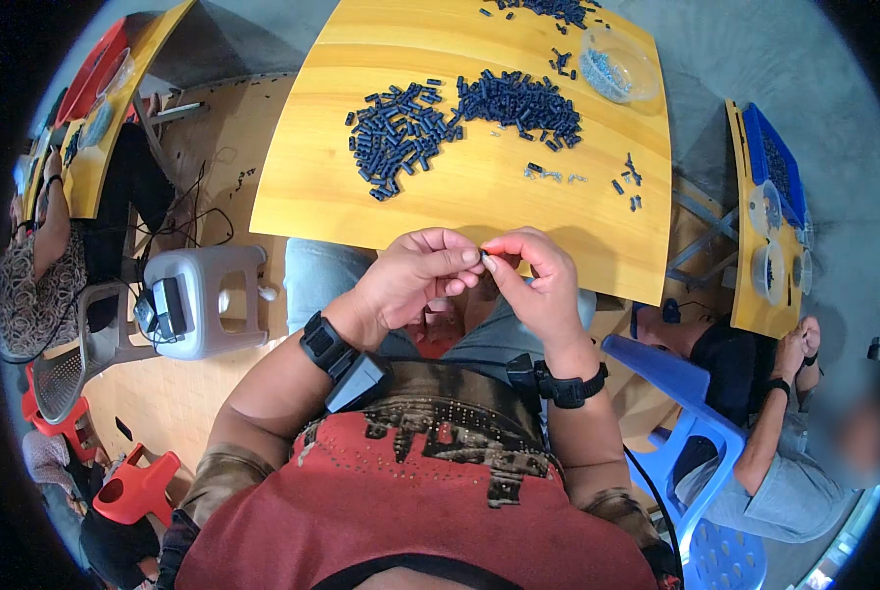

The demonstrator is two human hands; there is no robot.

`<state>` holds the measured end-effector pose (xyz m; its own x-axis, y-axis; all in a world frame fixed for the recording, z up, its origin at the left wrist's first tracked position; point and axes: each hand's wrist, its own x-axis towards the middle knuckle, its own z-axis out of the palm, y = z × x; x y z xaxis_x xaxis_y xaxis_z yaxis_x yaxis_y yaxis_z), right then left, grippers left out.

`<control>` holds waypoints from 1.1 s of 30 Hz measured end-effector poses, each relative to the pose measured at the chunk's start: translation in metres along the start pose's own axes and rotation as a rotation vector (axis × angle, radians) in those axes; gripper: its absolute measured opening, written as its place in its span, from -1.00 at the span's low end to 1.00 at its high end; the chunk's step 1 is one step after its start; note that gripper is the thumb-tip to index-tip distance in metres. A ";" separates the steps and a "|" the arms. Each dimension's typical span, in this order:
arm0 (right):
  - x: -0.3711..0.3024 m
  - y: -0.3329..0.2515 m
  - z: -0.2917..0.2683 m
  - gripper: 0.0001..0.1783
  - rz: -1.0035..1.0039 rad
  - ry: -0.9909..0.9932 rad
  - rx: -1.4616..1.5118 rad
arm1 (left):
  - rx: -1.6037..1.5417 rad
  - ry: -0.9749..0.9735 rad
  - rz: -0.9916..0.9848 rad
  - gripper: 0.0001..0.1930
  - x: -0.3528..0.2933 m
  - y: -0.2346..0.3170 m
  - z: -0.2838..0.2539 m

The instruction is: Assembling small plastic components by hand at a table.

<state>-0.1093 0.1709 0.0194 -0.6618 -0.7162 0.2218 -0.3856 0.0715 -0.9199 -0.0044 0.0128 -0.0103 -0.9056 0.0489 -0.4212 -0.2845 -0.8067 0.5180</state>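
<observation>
L hand (422, 275) & R hand (535, 282): fingers pinch sm. blk part (484, 254) nr edge of desk (361, 218); blk cyl. pcs (394, 138) lie piled on it.

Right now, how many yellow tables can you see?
3: the middle table under black parts, the left table near the left rim, the right table toward the right. More may lie out of view.

No readable lettering, labels, numbers or signs.
</observation>
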 end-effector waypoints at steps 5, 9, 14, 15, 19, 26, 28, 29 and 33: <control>0.002 0.000 -0.002 -0.87 0.006 -0.033 -0.049 | 0.028 0.062 -0.082 -0.86 0.001 0.002 0.005; 0.003 0.001 -0.002 -0.87 0.019 0.019 -0.096 | 0.104 0.096 -0.100 -0.83 0.002 0.002 0.006; 0.003 0.003 -0.001 -0.89 0.036 0.059 -0.079 | 0.124 0.127 -0.030 -0.81 0.004 -0.003 0.002; 0.004 0.003 -0.001 -0.89 0.035 0.060 -0.091 | 0.122 0.127 -0.029 -0.81 0.004 -0.003 0.001; 0.003 0.002 0.001 -0.90 0.036 0.053 -0.112 | 0.146 0.127 0.019 -0.80 0.005 -0.006 0.000; 0.004 -0.001 0.004 -0.83 0.009 0.033 -0.133 | 0.154 0.143 0.030 -0.80 0.002 -0.003 0.003; 0.005 -0.004 0.005 -0.79 -0.026 -0.007 -0.142 | 0.147 0.127 0.025 -0.81 0.003 -0.004 0.000; 0.005 -0.004 0.006 -0.79 -0.027 -0.008 -0.142 | 0.142 0.111 0.019 -0.82 0.004 -0.004 -0.001; 0.004 -0.003 0.007 -0.78 -0.069 -0.029 -0.213 | 0.142 0.081 0.022 -0.83 0.004 -0.003 -0.004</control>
<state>-0.1063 0.1628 0.0204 -0.6116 -0.7438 0.2698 -0.5586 0.1644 -0.8130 -0.0057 0.0136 -0.0164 -0.8855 -0.0197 -0.4642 -0.3120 -0.7152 0.6255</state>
